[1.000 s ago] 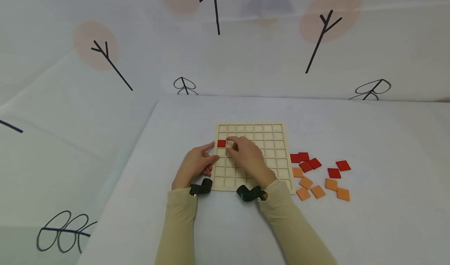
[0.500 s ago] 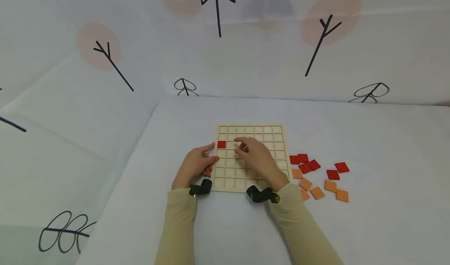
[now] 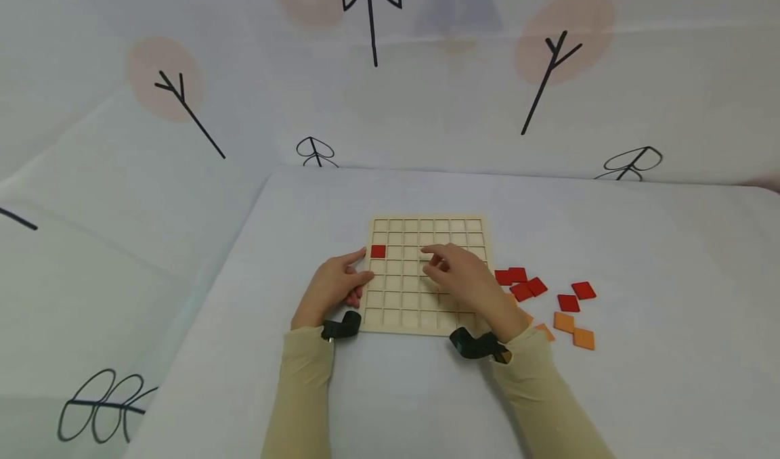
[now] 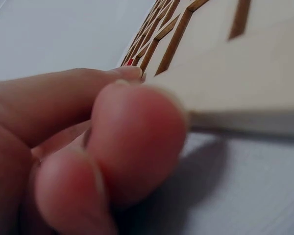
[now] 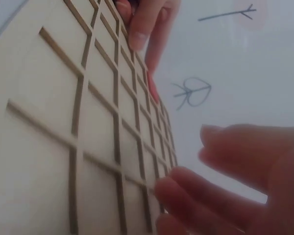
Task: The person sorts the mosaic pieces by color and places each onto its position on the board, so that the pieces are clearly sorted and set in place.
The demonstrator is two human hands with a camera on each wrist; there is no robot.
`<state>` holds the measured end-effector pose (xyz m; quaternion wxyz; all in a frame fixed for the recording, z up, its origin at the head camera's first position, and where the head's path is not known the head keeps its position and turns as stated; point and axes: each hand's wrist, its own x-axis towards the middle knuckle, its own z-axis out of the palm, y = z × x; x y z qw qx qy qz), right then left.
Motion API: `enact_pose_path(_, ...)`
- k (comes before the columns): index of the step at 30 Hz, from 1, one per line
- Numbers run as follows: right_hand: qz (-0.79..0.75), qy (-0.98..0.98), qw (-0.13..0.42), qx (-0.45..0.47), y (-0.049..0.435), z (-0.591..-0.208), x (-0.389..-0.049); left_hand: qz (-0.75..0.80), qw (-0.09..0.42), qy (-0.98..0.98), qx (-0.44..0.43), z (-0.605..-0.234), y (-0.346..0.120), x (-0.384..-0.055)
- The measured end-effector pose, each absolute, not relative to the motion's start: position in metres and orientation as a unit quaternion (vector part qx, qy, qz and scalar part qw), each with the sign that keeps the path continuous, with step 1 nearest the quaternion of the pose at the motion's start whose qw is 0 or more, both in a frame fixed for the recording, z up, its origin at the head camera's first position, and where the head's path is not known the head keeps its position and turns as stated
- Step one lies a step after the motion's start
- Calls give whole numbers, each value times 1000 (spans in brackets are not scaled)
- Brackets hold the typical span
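A pale wooden grid board (image 3: 393,300) lies flat with one red square tile (image 3: 378,252) set in a cell of its leftmost column, third row from the top. My left hand (image 3: 335,283) rests at the board's left edge, index finger stretched out along it and thumb against the rim; the left wrist view shows these fingers right at the board's side (image 4: 245,93). Over the board's right half hovers my right hand (image 3: 466,279), thumb and index finger apart with nothing between them. In the right wrist view its fingers (image 5: 230,142) are loosely bent and empty.
Right of the board lie several loose red tiles (image 3: 569,302) and several orange tiles (image 3: 583,338), some orange ones partly hidden by my right wrist. A white cloth (image 3: 390,391) covers the table. Behind stands a patterned fabric backdrop (image 3: 451,100).
My right hand has moved right across the board, away from the red tile in the left column. The left hand has stayed at the board's edge.
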<state>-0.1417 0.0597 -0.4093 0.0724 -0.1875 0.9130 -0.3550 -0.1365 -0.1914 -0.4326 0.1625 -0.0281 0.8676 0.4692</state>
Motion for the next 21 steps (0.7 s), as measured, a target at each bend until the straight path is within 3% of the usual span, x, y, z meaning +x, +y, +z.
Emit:
enact_pose_path(9, -337, 921, 86, -178, 92, -406, -141, 478, 167, 861, -38, -431, -189, -137)
enact_pose_path(21, -345, 930, 84, -95, 131, -406, -144, 479, 166, 861, -46, -433, -191, -136)
